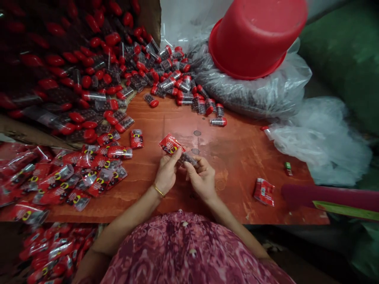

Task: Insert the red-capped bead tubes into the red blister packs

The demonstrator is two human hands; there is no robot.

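Note:
Over the middle of the red-brown table, my left hand pinches a red printed packet with a yellow patch. My right hand grips a small clear bottle of dark beads, which meets the packet's near end. Whether the bottle sits inside the sleeve there I cannot tell, as my fingers cover the join. Left of my hands lies a single red packet. Further left is a pile of packed bottles in red printed sleeves.
Many red-capped bottles spill from a cardboard box at the back left. An upturned red bucket rests on a clear plastic bag. Flat red sleeves and a small green-topped item lie at right.

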